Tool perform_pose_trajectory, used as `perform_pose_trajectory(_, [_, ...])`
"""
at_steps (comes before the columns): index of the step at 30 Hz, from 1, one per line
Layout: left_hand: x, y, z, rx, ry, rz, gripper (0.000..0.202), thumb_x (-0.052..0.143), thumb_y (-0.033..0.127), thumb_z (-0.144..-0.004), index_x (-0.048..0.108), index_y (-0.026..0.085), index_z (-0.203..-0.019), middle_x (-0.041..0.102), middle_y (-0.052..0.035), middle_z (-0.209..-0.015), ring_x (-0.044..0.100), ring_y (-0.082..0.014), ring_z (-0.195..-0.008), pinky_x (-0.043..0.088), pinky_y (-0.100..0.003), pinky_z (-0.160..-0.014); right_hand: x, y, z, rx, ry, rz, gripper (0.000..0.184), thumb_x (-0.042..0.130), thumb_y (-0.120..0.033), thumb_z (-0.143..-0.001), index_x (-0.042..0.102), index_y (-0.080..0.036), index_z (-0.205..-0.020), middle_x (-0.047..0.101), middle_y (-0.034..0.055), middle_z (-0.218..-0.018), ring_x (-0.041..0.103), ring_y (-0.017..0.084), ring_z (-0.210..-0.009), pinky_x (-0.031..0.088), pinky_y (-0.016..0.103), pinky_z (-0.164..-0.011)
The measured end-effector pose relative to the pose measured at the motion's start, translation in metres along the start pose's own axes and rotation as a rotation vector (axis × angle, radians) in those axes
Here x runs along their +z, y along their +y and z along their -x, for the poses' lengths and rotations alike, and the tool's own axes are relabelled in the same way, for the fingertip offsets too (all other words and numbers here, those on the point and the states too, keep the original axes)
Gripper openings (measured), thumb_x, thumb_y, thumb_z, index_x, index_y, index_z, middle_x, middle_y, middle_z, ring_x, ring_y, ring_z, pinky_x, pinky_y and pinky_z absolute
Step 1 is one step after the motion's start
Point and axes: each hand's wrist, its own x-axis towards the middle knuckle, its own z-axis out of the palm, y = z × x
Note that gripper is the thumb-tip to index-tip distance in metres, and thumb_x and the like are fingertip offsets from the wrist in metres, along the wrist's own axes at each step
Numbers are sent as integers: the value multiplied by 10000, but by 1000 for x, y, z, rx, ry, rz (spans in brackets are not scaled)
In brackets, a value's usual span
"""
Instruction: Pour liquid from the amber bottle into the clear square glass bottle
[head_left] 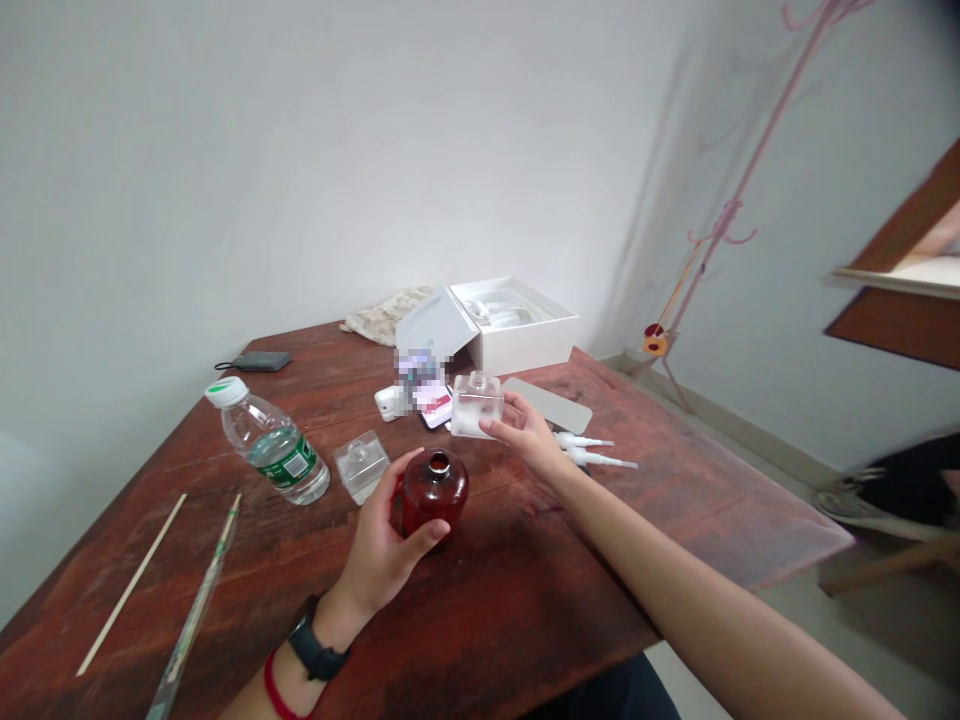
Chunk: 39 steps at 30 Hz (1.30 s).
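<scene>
My left hand (390,540) is wrapped round the side of a dark red glass bottle (436,500), which is upright with its metal-rimmed neck uncapped. To its right and farther off, my right hand (521,430) grips a clear square bottle (477,408) by its right side. That bottle has an open neck and some whitish content or frosting low down; I cannot tell which. A second clear square bottle (361,465) is on the table just left of the red one. Two white pump heads (592,450) lie beyond my right wrist.
On the left stands a tilted-looking water bottle (277,445), with a thin stick (133,583) and a wrapped chopstick-like packet (199,600) nearer me. Behind are a white box (525,345), a phone (436,405), a white case (388,403), a power bank (259,361) and a cloth (386,314).
</scene>
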Motion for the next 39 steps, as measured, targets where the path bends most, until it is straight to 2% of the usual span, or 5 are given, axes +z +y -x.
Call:
perform_pose_trajectory(7, [-1,-2,-3,-6,-20,11,844,750,716,-842,509,207,-1471,642,-161,-1464,617,-369,-1360,473,-501,-1183,0,-2,0,22,77,63,555,988,-340,-584,689,-261,-1046,847,36,-1033,787,247,-943,612,408,-890])
perform_pose_trajectory(15, [0,-3,-1,-4,-52,39,815,690,714,-897,473,203,-1493,625,-162,-1471,608,-360,-1367,464,-488,-1189,-1,-2,3,49,55,41,445,946,-356,-673,722,-262,-1045,846,38,-1057,790,260,-995,606,363,-845])
perform_pose_trajectory(23, [1,-5,-3,64,-80,123,787,767,639,-880,490,212,-1480,642,-155,-1449,632,-344,-1327,464,-476,-1183,-2,2,5,109,84,47,505,956,-409,-665,741,-269,-1099,840,20,-1047,787,258,-985,610,349,-811])
perform_pose_trajectory(34, [0,-2,-1,175,-79,100,693,799,522,-883,528,261,-1465,677,-136,-1430,682,-336,-1269,508,-485,-1132,-9,3,4,165,-12,29,606,988,-335,-648,678,-266,-1164,833,24,-1014,804,193,-770,635,266,-654])
perform_pose_trajectory(39, [-1,-7,-4,161,-126,130,725,758,558,-914,468,236,-1495,671,-140,-1420,676,-334,-1266,501,-493,-1128,-13,5,2,74,10,106,613,969,-356,-664,679,-245,-1193,793,-11,-924,609,64,-463,487,183,-430])
